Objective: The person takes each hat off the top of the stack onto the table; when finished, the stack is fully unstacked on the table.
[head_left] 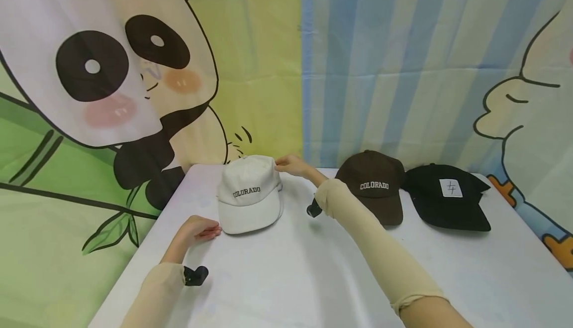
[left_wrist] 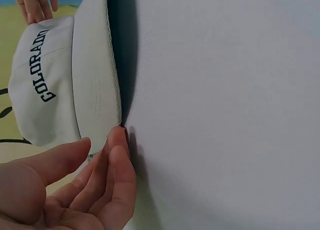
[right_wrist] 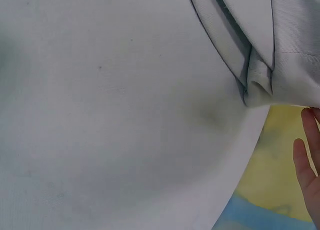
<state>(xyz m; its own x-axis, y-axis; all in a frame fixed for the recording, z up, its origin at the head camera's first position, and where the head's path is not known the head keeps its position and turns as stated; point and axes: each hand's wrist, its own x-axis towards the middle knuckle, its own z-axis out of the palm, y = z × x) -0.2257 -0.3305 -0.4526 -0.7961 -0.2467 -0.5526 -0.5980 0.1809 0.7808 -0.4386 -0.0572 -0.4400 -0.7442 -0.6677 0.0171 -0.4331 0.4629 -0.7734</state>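
Observation:
A white baseball cap (head_left: 248,193) lettered COLORADO lies on the table with its brim toward me. A second pale layer shows beneath its brim (right_wrist: 250,24) in the right wrist view. My left hand (head_left: 200,230) touches the brim's left corner. Its thumb and fingers (left_wrist: 120,175) lie around that corner, with a gap between them. At the upper right of the crown, my right hand (head_left: 295,165) touches the cap with its fingertips. The right wrist view shows two of its fingers (right_wrist: 304,162) extended, the rest cut off by the frame.
A brown COLORADO cap (head_left: 373,186) lies right of my right forearm. Beside it are black caps (head_left: 443,208), apparently overlapping, with a white label (head_left: 450,188). The white table (head_left: 268,283) ends at a cartoon-printed curtain (head_left: 259,69). Black wrist cameras (head_left: 195,275) jut from both sleeves.

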